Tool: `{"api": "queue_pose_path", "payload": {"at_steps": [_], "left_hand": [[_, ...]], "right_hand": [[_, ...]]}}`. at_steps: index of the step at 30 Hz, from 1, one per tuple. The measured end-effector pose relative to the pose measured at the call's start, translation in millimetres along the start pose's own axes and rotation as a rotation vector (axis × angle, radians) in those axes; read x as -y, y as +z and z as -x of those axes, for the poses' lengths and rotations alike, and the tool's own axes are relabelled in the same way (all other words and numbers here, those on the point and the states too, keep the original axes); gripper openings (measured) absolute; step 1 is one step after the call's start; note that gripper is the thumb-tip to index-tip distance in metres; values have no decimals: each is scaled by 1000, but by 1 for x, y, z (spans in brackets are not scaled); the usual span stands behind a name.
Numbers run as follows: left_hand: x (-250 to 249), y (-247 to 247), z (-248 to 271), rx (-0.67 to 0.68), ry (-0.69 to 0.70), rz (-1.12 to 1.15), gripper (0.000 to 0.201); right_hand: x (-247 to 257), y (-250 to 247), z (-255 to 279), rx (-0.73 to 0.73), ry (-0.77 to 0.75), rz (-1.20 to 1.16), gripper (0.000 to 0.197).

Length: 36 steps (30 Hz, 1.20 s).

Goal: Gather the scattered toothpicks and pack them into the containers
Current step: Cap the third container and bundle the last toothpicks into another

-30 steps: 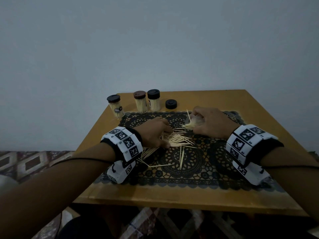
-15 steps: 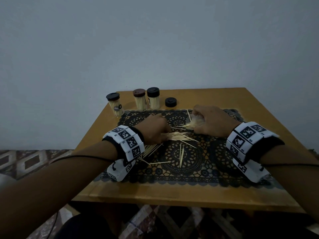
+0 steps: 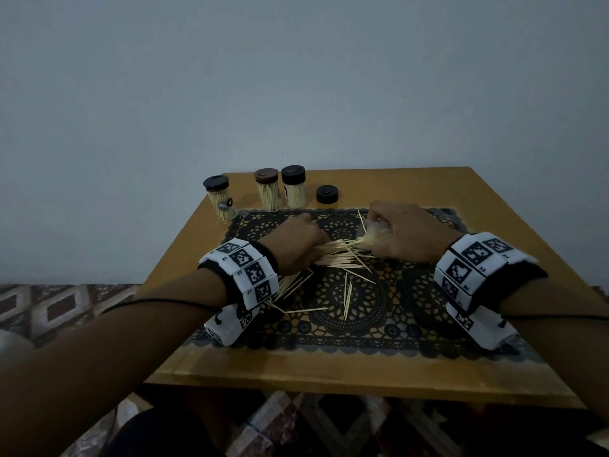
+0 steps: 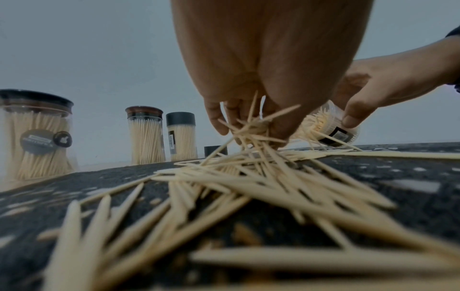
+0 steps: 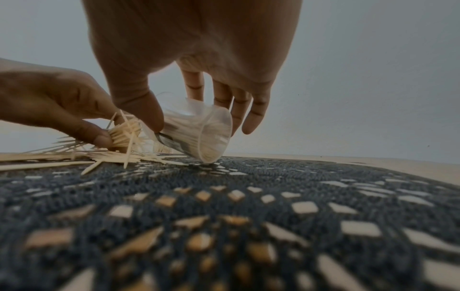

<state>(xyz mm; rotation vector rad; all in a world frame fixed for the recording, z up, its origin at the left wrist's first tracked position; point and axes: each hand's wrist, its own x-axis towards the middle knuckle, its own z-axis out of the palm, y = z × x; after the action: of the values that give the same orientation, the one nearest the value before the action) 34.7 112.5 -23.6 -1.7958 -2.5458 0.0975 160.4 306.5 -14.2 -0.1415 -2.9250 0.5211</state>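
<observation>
The right hand (image 5: 189, 65) holds the open jar (image 5: 196, 132) tilted near the surface's far edge; the left hand (image 4: 261, 82) pinches toothpicks (image 4: 248, 126) at its mouth. Align them parallel before pushing in, I'd judge.

near toothpicks (image 4: 174, 226) blurred | left hand (image 3: 298, 242) hides its fingertips | jar label (image 4: 37, 140) unreadable

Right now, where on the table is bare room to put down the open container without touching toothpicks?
Free: the mat in front of the right hand, and the bare wood right of the loose black cap. Crowded: the middle, where the left hand pinches toothpicks beside the tilted open container, and the back left corner with three capped containers.
</observation>
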Motion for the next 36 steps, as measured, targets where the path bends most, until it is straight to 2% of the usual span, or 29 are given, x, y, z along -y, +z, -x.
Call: {"api": "queue_pose_path", "payload": {"at_steps": [4,8,17,21,24,26,31,36], "left_hand": [[8,-3,4,-65,-84,111,15],[5,-9,1,51,-74,55,16],[-19,-38,-23,139,-18,55,18],[-25,-36,-32,53,-31,150,18],[-25,-30,-36,-56,-125,334,28],[-25,-28,-36,-59,-187,449,35],[-18,-29,-27,-56,-221,638,38],[-12,-25,-20,-208,-325,727,28]], "right_hand": [[1,1,-1,10,0,33,41],[6,2,-1,27,-28,33,39],[5,5,-3,34,-30,45,41],[3,4,-2,27,-38,24,42],[3,3,-2,18,-53,16,42],[3,3,-1,2,-70,3,41],[2,3,-1,-33,-65,-31,39],[3,3,0,-44,-79,-45,40]]}}
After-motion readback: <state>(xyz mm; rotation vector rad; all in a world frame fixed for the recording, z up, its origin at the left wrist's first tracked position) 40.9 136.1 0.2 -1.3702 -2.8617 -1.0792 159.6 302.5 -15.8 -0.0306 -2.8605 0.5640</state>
